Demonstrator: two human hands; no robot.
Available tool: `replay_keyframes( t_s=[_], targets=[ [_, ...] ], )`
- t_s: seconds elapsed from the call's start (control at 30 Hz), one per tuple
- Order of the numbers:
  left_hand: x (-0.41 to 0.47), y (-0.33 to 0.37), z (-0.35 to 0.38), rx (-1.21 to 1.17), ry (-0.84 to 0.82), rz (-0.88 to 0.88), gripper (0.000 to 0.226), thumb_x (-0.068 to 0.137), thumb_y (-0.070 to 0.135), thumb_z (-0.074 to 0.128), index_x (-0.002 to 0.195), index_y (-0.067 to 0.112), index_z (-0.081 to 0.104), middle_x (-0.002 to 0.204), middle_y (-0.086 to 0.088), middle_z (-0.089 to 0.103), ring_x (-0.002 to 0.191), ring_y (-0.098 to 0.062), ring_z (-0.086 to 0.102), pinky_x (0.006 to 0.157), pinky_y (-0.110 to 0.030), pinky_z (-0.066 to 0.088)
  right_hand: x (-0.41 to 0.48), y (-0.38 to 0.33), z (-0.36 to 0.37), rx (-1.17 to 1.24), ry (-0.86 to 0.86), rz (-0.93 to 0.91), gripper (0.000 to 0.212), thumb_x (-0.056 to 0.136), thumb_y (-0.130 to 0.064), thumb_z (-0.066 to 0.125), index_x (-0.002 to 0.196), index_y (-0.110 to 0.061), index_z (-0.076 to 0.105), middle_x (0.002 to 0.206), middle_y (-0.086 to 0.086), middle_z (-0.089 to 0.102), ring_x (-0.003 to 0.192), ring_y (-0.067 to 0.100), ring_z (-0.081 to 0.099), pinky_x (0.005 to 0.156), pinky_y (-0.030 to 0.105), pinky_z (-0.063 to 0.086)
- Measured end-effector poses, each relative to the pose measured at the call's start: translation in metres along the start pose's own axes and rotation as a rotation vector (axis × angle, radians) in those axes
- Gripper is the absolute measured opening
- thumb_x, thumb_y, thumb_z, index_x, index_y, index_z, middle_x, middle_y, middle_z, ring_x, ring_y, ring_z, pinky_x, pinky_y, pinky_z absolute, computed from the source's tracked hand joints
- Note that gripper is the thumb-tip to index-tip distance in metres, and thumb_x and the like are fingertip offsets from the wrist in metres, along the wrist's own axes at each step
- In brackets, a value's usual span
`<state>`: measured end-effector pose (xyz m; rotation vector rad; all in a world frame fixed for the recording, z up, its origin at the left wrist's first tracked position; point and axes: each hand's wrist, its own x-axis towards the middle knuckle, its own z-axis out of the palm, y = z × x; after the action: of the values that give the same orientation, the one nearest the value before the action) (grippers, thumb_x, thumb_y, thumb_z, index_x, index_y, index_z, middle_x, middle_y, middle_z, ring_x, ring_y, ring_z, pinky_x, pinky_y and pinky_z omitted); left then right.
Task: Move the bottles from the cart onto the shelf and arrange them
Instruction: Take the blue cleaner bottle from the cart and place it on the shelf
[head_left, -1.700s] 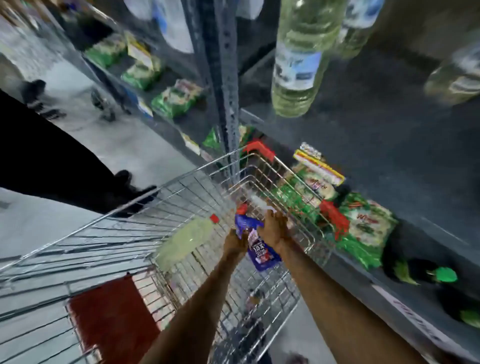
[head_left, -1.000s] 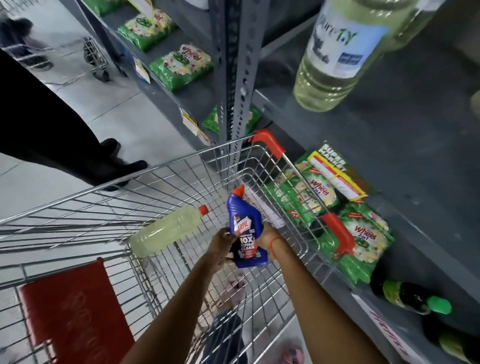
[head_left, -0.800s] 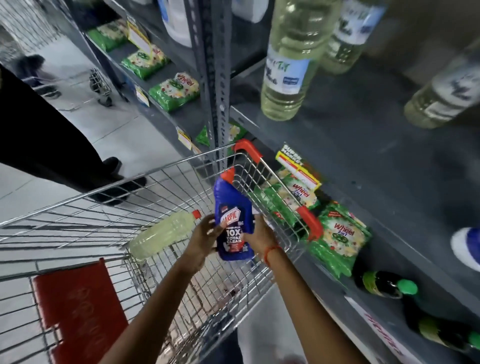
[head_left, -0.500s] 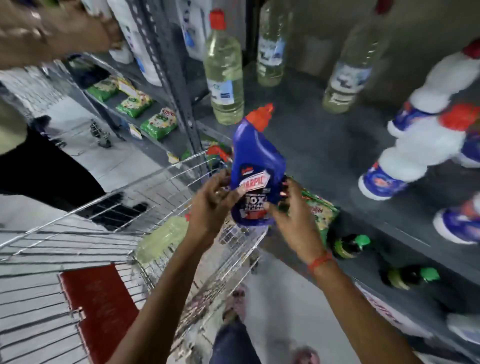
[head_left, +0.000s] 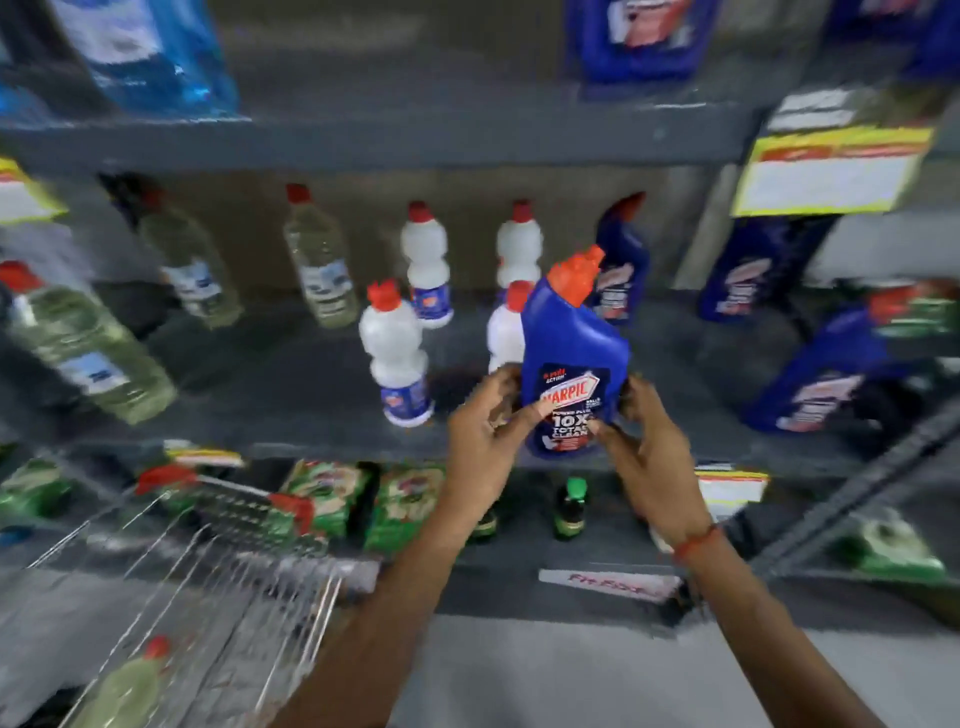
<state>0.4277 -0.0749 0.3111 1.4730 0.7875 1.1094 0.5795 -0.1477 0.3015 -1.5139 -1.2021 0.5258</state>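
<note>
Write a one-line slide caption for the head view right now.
Both hands, left hand and right hand, hold a blue Harpic bottle upright at the shelf front.

Blue bottle (head_left: 571, 353) with orange-red cap, white bottles (head_left: 395, 353) red-capped, grey shelf (head_left: 291, 374)

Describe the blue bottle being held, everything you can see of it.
The blue bottle looks like glossy opaque plastic, with an angled orange-red cap tilting right and a dark front label reading Harpic and 10X. It is upright, slightly tilted, with the label facing the camera. The left hand and right hand grip its lower sides. It sits over the grey shelf's front edge; contact is unclear.
</note>
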Motion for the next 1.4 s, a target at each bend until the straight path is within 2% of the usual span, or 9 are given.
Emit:
replay_keyframes(
  t_s=[0.17,0.33,0.4,0.57,0.87,0.93,1.07,1.2,1.4],
  targets=[
    [0.03,-0.029,0.075,0.043,-0.026,0.07,0.04,0.083,-0.008,0.062,0.103,0.026,0.052,0.104,0.012,0.062,0.089,0.016,0.061,0.081,-0.008,0.048,0.031,0.051,-0.056,-0.097,0.073,0.022,0.057,0.085,0.013,0.057,0.137,0.006,0.035,0.13,0.013,0.051,0.097,-0.027,0.051,0.079,-0.007,0.04],
    [0.064,-0.073,0.105,0.086,-0.086,-0.019,0.037,0.086,0.002,0.063,0.119,0.006,0.05,0.115,-0.012,0.064,0.092,0.013,0.061,0.086,-0.018,0.05,0.057,0.088,-0.072,-0.172,0.073,0.077,0.058,0.086,0.007,0.06,0.137,0.002,0.035,0.132,0.022,0.053,0.113,0.018,0.052,0.096,0.008,0.044],
    [0.073,-0.082,0.108,0.1,-0.098,-0.04,0.042,0.086,0.002,0.063,0.125,0.001,0.047,0.121,-0.017,0.062,0.095,0.012,0.061,0.09,-0.02,0.05,0.063,0.096,-0.07,-0.155,0.076,0.1,0.058,0.086,0.006,0.06,0.138,0.002,0.035,0.131,0.022,0.054,0.114,0.019,0.052,0.101,0.026,0.046],
    [0.079,-0.095,0.109,0.144,-0.12,-0.054,0.043,0.087,0.002,0.062,0.127,0.002,0.045,0.118,-0.005,0.06,0.095,0.015,0.06,0.09,-0.013,0.048,0.065,0.112,-0.063,-0.118,0.112,0.118,0.058,0.085,0.008,0.06,0.137,0.002,0.035,0.132,0.022,0.053,0.113,0.019,0.052,0.084,-0.006,0.04],
    [0.073,-0.092,0.112,0.152,-0.138,-0.079,0.046,0.087,0.01,0.064,0.129,0.005,0.044,0.121,-0.005,0.059,0.112,-0.017,0.059,0.089,-0.014,0.051,0.062,0.116,-0.061,-0.095,0.11,0.109,0.057,0.087,0.006,0.058,0.138,-0.002,0.035,0.132,0.02,0.052,0.112,0.02,0.053,0.077,-0.007,0.04],
    [0.07,-0.091,0.112,0.166,-0.129,-0.067,0.048,0.087,0.01,0.064,0.13,0.006,0.043,0.123,-0.005,0.059,0.113,-0.015,0.059,0.096,-0.027,0.052,0.062,0.114,-0.062,-0.105,0.099,0.102,0.059,0.087,0.006,0.058,0.14,-0.003,0.033,0.133,0.018,0.051,0.116,0.024,0.054,0.084,-0.002,0.044],
    [0.057,-0.075,0.111,0.184,-0.068,0.055,0.061,0.087,0.015,0.065,0.139,0.013,0.033,0.143,-0.004,0.047,0.132,-0.016,0.047,0.11,-0.041,0.042,0.052,0.1,-0.058,-0.052,0.145,0.096,0.074,0.09,-0.013,0.06,0.148,-0.019,0.015,0.153,0.009,0.03,0.139,0.019,0.034,0.114,0.043,0.036],
    [0.028,-0.036,0.084,0.25,0.014,0.267,0.056,0.091,0.02,0.058,0.142,0.013,0.034,0.149,-0.003,0.04,0.139,-0.012,0.036,0.115,-0.032,0.033,0.03,0.048,-0.021,0.003,0.465,-0.157,0.057,0.094,-0.026,0.047,0.143,-0.005,0.027,0.149,0.012,0.033,0.14,0.02,0.032,0.116,0.039,0.031],
    [-0.022,-0.006,-0.028,0.335,0.24,0.34,0.041,0.094,0.009,0.051,0.135,0.006,0.045,0.141,-0.005,0.049,0.133,-0.01,0.044,0.11,-0.026,0.038,0.001,-0.028,0.096,0.242,0.26,-0.237,0.039,0.093,-0.011,0.046,0.131,-0.004,0.04,0.135,0.011,0.044,0.126,0.019,0.046,0.107,0.027,0.04]
  ],
)
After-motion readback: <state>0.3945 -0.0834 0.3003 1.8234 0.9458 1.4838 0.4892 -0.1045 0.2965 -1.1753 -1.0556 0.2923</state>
